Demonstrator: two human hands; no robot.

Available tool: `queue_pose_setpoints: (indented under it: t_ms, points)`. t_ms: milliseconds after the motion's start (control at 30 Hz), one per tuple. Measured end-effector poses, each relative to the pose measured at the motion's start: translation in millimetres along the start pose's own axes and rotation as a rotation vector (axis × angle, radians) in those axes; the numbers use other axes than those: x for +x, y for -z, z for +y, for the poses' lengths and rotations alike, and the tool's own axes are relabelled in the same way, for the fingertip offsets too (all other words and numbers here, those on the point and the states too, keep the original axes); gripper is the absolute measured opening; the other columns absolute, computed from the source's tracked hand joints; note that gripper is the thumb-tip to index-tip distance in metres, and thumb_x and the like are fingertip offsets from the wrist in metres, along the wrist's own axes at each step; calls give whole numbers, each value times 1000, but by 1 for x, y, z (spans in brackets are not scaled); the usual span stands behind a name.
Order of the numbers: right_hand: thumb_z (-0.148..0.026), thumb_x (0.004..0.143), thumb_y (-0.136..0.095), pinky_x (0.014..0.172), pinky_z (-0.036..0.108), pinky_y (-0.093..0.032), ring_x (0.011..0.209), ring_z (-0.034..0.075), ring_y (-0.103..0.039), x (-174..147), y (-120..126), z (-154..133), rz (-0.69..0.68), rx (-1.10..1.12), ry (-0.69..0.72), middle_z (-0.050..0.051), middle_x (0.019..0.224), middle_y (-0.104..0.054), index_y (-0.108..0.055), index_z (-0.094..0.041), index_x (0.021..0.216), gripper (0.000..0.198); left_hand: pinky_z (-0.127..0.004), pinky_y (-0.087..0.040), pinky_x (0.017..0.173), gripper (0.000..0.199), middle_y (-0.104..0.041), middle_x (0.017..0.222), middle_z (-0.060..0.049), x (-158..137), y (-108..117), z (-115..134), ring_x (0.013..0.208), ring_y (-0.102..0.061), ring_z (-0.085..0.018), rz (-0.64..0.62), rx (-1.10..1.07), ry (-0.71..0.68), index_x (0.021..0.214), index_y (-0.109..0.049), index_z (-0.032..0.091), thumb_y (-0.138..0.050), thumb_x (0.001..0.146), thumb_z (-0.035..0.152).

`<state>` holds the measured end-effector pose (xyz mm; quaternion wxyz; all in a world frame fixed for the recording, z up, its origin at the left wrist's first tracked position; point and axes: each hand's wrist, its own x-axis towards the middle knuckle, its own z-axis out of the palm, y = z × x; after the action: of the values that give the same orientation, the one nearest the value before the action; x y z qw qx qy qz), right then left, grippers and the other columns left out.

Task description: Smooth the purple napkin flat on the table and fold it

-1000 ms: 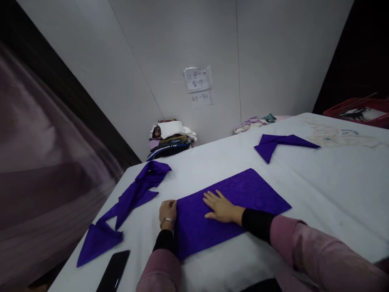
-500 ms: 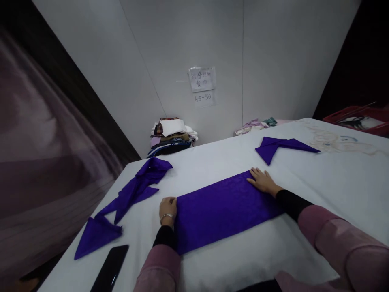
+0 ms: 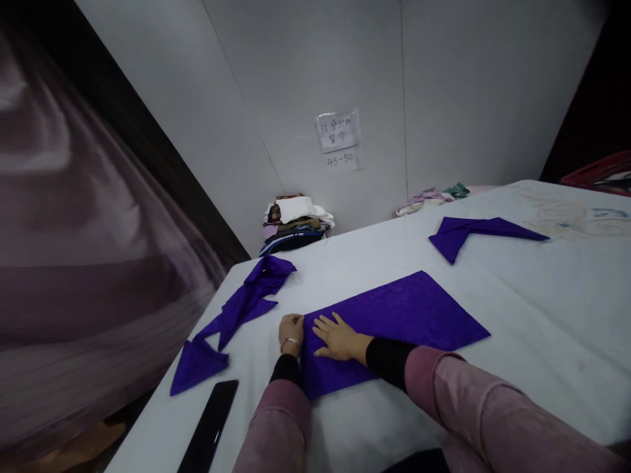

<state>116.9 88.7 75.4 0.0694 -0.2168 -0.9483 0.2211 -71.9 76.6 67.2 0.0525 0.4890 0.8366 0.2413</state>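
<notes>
A purple cloth napkin (image 3: 409, 315) lies flat on the table as a long folded rectangle, slanting away to the right. At its far left corner, my left hand (image 3: 291, 330) has its fingers closed on the edge. My right hand (image 3: 340, 338) rests palm down on the left part of the napkin, fingers spread, just right of my left hand. The forearm covers some of the near edge.
White cloth covers the table (image 3: 537, 341). Folded purple napkins lie at left (image 3: 246, 302) and far right (image 3: 458, 234). A black phone (image 3: 210, 427) is near the left edge. Behind are a fabric stack (image 3: 296, 223) and a wall sign (image 3: 338, 131).
My right hand has slid from the napkin's far right corner to its left part, beside my left hand. My left hand stays at the left corner. The view has shifted slightly.
</notes>
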Motion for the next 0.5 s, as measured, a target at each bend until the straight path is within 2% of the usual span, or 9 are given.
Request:
queue_pose_setpoints:
  t_ms: [167, 300, 433, 500]
  points:
    - [-59, 90, -36, 111, 54, -5, 140, 28, -14, 11, -3, 7, 10, -7, 22, 14, 151, -24, -34, -15, 143, 70, -32, -46, 89, 21, -68, 92, -10, 2, 0, -1, 92, -63, -21, 9, 14, -7, 83, -71, 15, -52, 79, 25]
    - [-58, 90, -37, 111, 56, -8, 139, 29, -16, 9, -4, 10, 36, -31, 27, 15, 151, -26, -34, -14, 143, 69, -35, -45, 93, 30, -67, 105, -14, -7, -4, 10, 100, -61, -23, 19, -3, -36, 100, -68, 12, -46, 83, 23]
    - [-45, 92, -40, 109, 59, -11, 138, 29, -20, 9, -7, 10, 85, -84, 76, 12, 148, -32, -33, -20, 144, 58, -36, -34, 107, 37, -57, 129, -9, -32, -18, 28, 123, -47, -20, -81, -23, -270, 116, -61, 16, -40, 89, 30]
    - [-36, 92, -40, 109, 61, -10, 138, 28, -19, 10, -9, 10, 110, -118, 96, 10, 148, -34, -35, -23, 143, 53, -41, -28, 111, 43, -48, 139, -10, -40, -25, 32, 132, -37, -23, -151, 39, -328, 126, -54, 15, -37, 91, 32]
